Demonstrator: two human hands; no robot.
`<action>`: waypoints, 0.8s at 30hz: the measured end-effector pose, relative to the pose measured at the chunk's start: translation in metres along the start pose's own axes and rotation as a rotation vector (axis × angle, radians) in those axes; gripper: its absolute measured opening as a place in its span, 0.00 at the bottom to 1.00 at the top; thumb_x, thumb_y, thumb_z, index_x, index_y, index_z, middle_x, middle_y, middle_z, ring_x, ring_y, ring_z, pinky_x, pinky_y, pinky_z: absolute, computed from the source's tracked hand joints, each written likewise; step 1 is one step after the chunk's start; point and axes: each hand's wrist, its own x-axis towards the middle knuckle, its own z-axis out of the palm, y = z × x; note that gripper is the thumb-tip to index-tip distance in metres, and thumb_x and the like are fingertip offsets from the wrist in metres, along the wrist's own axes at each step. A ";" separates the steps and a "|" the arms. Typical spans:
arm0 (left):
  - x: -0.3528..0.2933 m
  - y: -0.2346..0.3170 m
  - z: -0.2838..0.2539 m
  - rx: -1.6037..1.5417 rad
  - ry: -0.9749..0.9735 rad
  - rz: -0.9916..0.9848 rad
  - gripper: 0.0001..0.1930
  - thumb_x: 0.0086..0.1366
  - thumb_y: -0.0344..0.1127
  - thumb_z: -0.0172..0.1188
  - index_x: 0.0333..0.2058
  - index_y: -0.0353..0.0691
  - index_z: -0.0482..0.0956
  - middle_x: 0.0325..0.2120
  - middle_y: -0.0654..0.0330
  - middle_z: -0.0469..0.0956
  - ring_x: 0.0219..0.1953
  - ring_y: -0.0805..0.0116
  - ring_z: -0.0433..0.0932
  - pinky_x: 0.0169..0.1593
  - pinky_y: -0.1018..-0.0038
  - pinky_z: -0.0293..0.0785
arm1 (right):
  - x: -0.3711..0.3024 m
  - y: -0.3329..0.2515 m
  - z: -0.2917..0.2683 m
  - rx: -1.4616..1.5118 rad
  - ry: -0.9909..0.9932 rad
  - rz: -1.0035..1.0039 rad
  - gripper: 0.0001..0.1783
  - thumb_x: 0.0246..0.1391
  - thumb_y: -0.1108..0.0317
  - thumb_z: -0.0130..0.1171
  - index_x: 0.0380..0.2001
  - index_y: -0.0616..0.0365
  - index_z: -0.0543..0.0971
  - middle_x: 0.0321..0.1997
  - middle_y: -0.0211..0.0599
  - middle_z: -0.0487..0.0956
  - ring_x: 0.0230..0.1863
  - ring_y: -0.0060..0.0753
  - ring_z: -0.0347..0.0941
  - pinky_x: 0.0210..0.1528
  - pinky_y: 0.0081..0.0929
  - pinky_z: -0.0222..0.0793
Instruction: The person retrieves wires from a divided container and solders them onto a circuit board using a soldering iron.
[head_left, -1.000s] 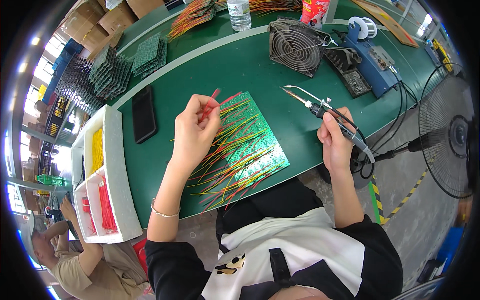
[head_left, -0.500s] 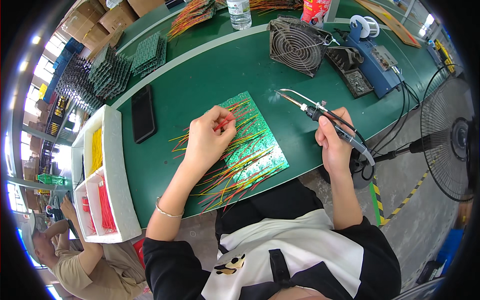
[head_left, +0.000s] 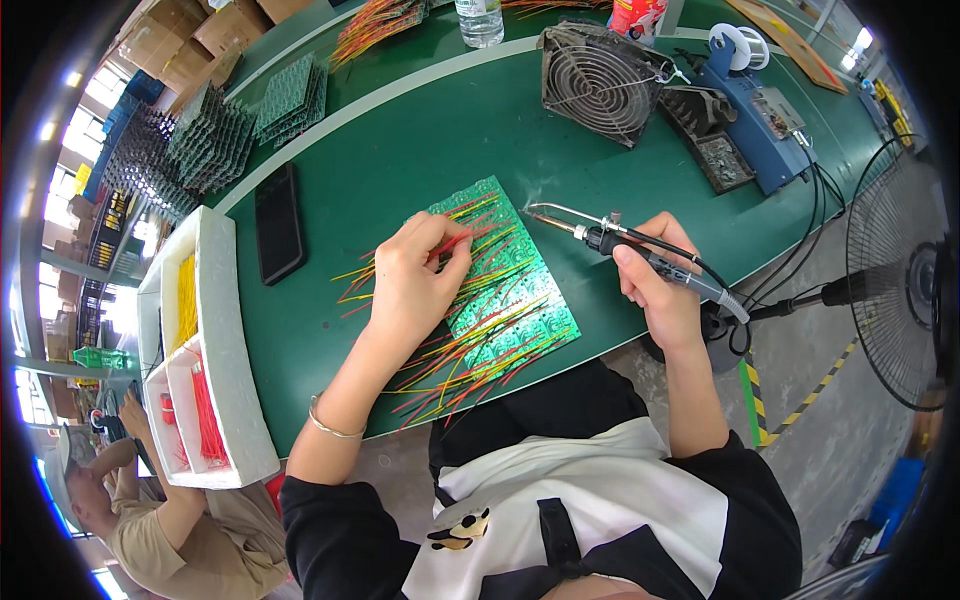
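A green circuit board panel (head_left: 540, 290) lies on the green bench, with rows of red and yellow wires (head_left: 480, 345) sticking out to its left. Over the board's upper left part, my left hand (head_left: 412, 285) pinches red wire (head_left: 455, 243) between thumb and fingers; how many strands is unclear. My right hand (head_left: 662, 285) grips a soldering iron (head_left: 615, 243) with a thin metal guide tube along its top. The iron's tip sits just right of the board's upper edge, apart from the left hand, with faint smoke above it.
At left are a white foam box (head_left: 245, 350) of wires and a black phone (head_left: 280, 225). A black fan unit (head_left: 600, 85) and a blue solder feeder (head_left: 765, 125) stand at the back. A pedestal fan (head_left: 900, 270) is at right. Another person (head_left: 190, 530) sits at lower left.
The soldering iron has moved left and slightly down, bringing its tip closer to the board. My left hand keeps its pinch on the red wire and has barely moved.
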 end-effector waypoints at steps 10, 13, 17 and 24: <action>0.000 -0.001 0.001 0.009 0.024 0.042 0.02 0.51 0.24 0.59 0.24 0.35 0.76 0.17 0.62 0.69 0.14 0.79 0.58 0.18 0.81 0.54 | 0.000 0.000 0.004 -0.032 -0.006 0.000 0.12 0.47 0.68 0.63 0.25 0.58 0.68 0.17 0.27 0.71 0.17 0.11 0.64 0.18 0.11 0.58; 0.001 -0.002 0.003 0.019 0.027 0.050 0.02 0.50 0.24 0.60 0.24 0.35 0.76 0.17 0.62 0.69 0.14 0.78 0.58 0.18 0.80 0.54 | 0.000 0.000 0.004 -0.034 -0.011 0.000 0.12 0.47 0.68 0.63 0.25 0.58 0.68 0.17 0.27 0.71 0.17 0.12 0.64 0.18 0.11 0.58; 0.001 0.001 -0.001 0.058 -0.025 0.020 0.03 0.49 0.24 0.59 0.25 0.35 0.75 0.21 0.59 0.71 0.16 0.71 0.66 0.21 0.77 0.63 | -0.001 -0.002 0.004 -0.039 -0.014 0.008 0.12 0.47 0.68 0.62 0.25 0.58 0.68 0.17 0.26 0.71 0.16 0.11 0.64 0.17 0.11 0.57; 0.000 0.000 0.001 0.018 0.013 0.034 0.02 0.50 0.24 0.60 0.24 0.35 0.76 0.17 0.62 0.69 0.15 0.78 0.58 0.19 0.80 0.55 | 0.000 0.000 0.004 -0.045 -0.017 0.007 0.12 0.47 0.68 0.62 0.25 0.58 0.68 0.17 0.27 0.71 0.16 0.11 0.64 0.16 0.10 0.56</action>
